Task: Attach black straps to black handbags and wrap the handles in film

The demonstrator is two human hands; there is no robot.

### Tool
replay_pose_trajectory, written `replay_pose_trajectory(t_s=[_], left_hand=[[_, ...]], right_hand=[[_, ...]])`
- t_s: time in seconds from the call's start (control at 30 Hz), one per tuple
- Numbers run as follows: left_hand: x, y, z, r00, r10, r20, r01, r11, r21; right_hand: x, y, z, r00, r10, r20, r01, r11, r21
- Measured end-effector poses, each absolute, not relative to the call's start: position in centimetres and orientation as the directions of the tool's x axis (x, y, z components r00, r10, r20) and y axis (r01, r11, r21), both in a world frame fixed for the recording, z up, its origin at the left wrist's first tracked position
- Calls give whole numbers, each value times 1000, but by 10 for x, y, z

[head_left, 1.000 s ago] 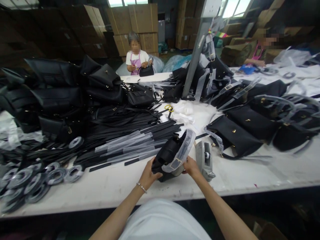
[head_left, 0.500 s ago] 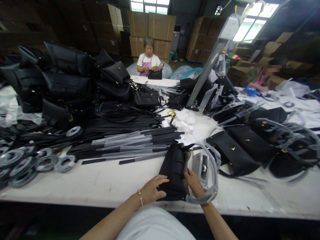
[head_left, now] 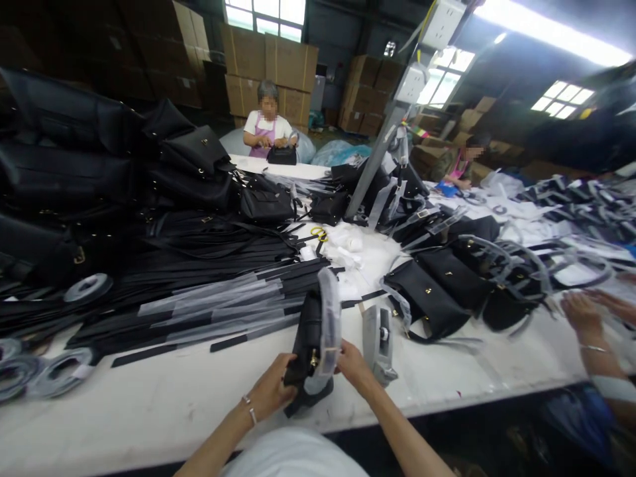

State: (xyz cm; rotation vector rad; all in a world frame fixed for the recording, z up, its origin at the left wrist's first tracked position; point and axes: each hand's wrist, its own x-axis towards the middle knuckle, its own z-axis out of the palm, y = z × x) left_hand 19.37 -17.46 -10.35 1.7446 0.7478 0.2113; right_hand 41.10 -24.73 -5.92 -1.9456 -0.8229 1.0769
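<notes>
A black handbag (head_left: 309, 324) stands upright on the white table in front of me, its handle wrapped in clear plastic (head_left: 330, 318) and a gold clasp on its side. My left hand (head_left: 275, 387) grips the bag's near left edge, thumb and fingers closed on it. On the other side, my right hand (head_left: 352, 363) holds the bag by its right side; its fingertips are hidden behind the bag. Just right of that hand sits a grey tape dispenser (head_left: 378, 341), apart from the bag.
Black straps (head_left: 218, 258), some plastic-wrapped, and coiled straps (head_left: 62, 374) lie left. Stacked black bags (head_left: 64, 172) rise behind them. More handbags (head_left: 432, 291) lie right. Yellow-handled scissors (head_left: 318, 233) and a metal post (head_left: 372, 169) are beyond. A co-worker's hands (head_left: 583, 315) reach in at right.
The bag has turned from lying with its opening to the right to standing upright, handle up. My left hand has closed on it. A co-worker's hands have come into view at right.
</notes>
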Motion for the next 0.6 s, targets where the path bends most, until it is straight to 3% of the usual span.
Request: replay_pose_trajectory(t_s=[0.17,0.33,0.47,0.6], left_hand=[[178,-169,-102,754,573,-322,376,26,926],[180,-155,-95,778,536,-327,371,27,928],[203,-108,-83,724,657,-211,390,-139,910],[265,-56,-50,804,591,66,248,-434,866]], right_hand=[[393,-243,-63,494,833,-248,324,-441,-837],[396,-257,-72,426,878,-217,294,-361,-885],[394,-283,-74,455,870,-188,171,-293,-941],[381,-315,-75,495,789,-365,-98,-367,-925]])
